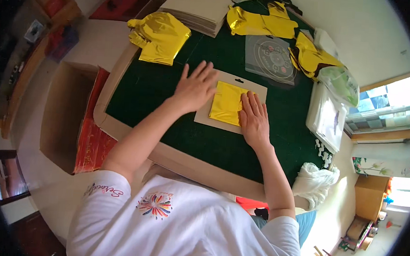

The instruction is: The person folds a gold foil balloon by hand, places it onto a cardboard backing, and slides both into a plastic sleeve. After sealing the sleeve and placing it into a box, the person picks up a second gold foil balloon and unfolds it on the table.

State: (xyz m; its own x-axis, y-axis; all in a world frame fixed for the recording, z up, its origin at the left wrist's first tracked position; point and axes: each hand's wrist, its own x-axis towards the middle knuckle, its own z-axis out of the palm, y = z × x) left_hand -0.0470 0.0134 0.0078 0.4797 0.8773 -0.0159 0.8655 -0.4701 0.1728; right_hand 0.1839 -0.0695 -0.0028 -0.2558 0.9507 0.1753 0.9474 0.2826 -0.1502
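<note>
A box point(96, 142) stands by your green counter point(190, 141), a cardboard pile point(196, 6) at its back. Your left hand point(196, 86) and right hand point(254, 121) are apart, spread out: left by a card point(203, 114), right on its gold foil point(225, 103).

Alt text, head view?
Person's right hand flat on a gold foil square on a beige card; left hand spread by the card's left edge. More gold foil and a cardboard stack farther back on the green tabletop.

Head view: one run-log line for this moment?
right hand: flat over gold folded foil; foil: on beige rectangular card; left hand: open beside foil
</note>
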